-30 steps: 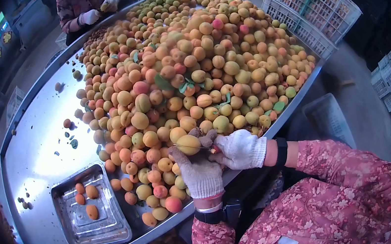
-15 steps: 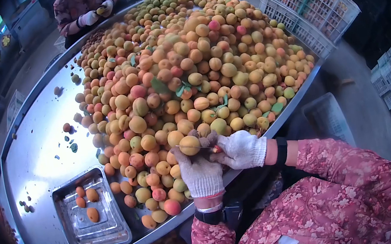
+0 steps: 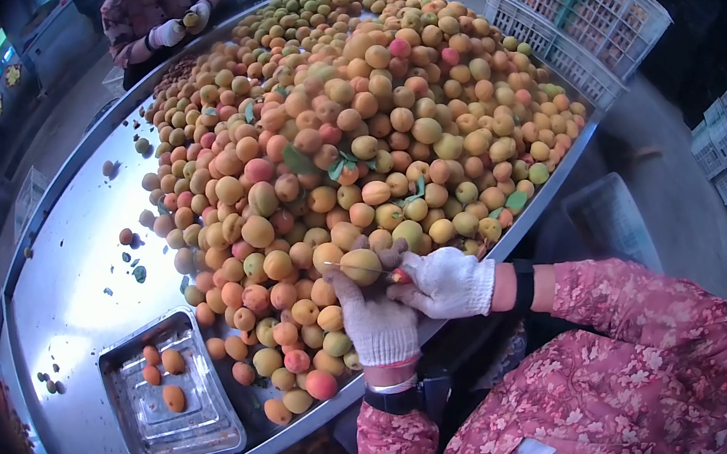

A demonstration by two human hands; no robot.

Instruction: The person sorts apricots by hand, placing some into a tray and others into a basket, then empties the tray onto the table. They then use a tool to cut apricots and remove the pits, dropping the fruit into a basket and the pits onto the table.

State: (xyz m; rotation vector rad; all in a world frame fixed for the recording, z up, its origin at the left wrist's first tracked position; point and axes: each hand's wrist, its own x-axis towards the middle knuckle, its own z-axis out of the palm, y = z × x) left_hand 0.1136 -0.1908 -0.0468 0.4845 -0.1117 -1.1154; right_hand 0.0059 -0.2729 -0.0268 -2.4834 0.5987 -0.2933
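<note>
Knife (image 3: 374, 270) lies sideways, tip left — left fingers (image 3: 345, 287) pinching apricot (image 3: 362, 267), right fingers (image 3: 407, 294) pinching red handle (image 3: 399, 276).

Table: before the person, beneath the pile of fruit (image 3: 424, 126)
Pile of fruit: on the right and middle of the table (image 3: 73, 407)
Tray (image 3: 170, 437): on the table, left of the pile's near end
Four fruits (image 3: 174, 399): in the tray, mostly toward its far end
Held fruit (image 3: 361, 266): in the left hand (image 3: 379, 325), over the pile's near edge
Knife (image 3: 400, 276): in the right hand (image 3: 451, 281), at the held fruit
Co-worker (image 3: 158, 5): behind the table's far left edge
Crates (image 3: 592, 0): beyond the table's right edge
</note>
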